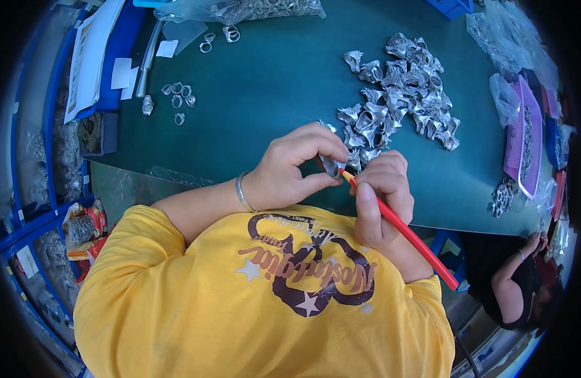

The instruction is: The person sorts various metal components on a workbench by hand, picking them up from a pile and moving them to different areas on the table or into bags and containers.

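Observation:
Between thumb and fingers my left hand (301, 160) pinches a silver ring (331, 167), held over the near edge of the green table. My right hand (386, 195) grips a red pencil (419, 246), its sharpened tip touching or very close to the ring. The pencil's back end slants down to the right. Just beyond my hands lies a heap of chunky silver rings (394, 94), loosely piled across the table. Part of the held ring is covered by my fingers.
Small rings (179, 94) lie at the left of the table (259, 75). A clear bag of rings (265, 9) sits at the far edge. To the right stands a purple basket (523, 138), with a ring cluster (504, 196) beside it. Another person (514, 277) sits at lower right.

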`<state>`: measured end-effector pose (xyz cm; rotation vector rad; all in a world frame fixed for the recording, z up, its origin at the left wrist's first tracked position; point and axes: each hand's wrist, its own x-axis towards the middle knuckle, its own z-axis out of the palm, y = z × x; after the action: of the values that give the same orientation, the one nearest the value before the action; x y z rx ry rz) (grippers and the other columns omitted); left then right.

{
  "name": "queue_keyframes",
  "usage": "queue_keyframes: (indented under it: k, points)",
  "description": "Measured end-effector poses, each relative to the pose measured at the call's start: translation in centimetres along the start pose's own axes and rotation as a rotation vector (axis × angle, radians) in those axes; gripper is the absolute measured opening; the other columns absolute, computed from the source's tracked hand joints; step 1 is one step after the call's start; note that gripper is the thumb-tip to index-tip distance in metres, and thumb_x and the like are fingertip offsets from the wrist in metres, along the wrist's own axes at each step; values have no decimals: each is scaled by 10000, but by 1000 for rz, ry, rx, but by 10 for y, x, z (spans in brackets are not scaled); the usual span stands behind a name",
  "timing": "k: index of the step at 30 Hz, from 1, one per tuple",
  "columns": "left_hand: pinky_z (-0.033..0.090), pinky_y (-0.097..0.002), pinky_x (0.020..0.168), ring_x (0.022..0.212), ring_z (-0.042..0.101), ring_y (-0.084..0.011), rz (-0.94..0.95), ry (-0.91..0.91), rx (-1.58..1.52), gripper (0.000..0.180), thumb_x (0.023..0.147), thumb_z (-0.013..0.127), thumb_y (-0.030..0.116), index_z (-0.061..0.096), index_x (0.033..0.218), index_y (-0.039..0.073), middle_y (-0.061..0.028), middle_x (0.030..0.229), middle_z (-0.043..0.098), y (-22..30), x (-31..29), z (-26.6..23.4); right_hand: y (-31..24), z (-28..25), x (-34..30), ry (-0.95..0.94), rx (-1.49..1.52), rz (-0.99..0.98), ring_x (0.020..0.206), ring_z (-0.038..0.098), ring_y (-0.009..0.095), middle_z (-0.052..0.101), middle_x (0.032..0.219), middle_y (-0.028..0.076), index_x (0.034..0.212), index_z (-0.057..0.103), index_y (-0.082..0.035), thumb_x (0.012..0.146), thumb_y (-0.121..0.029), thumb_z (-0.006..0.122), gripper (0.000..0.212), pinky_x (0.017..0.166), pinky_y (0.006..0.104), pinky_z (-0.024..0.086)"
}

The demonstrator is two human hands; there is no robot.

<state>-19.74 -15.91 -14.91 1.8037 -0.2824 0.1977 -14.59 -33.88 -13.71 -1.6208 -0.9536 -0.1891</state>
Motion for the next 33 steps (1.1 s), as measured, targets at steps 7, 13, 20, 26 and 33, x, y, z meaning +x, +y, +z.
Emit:
queue_keyframes:
  k: [7, 13, 20, 26, 33]
  points:
    - [495, -246, 762, 946, 595, -155, -169, 7, -175, 345, 701, 763, -47, 625, 1010, 21, -104, 1049, 592, 1, -7, 1, 2, -1, -2, 26, -50, -3, 661, 539, 239, 582, 731, 86, 814, 553, -18, 729, 18, 589, 99, 716, 379, 417]
    - [472, -212, 697, 860, 567, -105, -275, 29, -279, 375, 694, 780, -33, 625, 1033, 9, -71, 993, 566, 0, -7, 3, -2, -6, -1, 28, -13, -1, 670, 531, 230, 597, 747, 80, 828, 539, -28, 753, -6, 580, 88, 719, 383, 413]
    - [417, -184, 626, 785, 533, -74, -236, 31, -156, 358, 694, 792, -4, 636, 1016, 4, -52, 974, 552, 5, -6, 2, -2, -2, 0, -7, 4, -39, 668, 533, 225, 596, 746, 74, 824, 533, -31, 760, -6, 585, 87, 723, 388, 412]
    - [451, -201, 664, 822, 554, -97, -205, 23, -195, 365, 707, 772, -31, 621, 1038, -6, -61, 984, 558, 5, -6, -1, 0, -4, -2, -74, -126, 11, 675, 524, 240, 576, 723, 90, 817, 550, -22, 758, 9, 587, 76, 714, 378, 418]
    - [522, -285, 855, 1031, 616, -204, -620, 25, -752, 344, 818, 619, -100, 536, 1148, -47, -136, 1129, 582, 9, 2, -5, 2, -5, 0, 111, 31, 48, 674, 512, 211, 581, 710, 74, 851, 536, -31, 805, -20, 560, 53, 716, 370, 423]
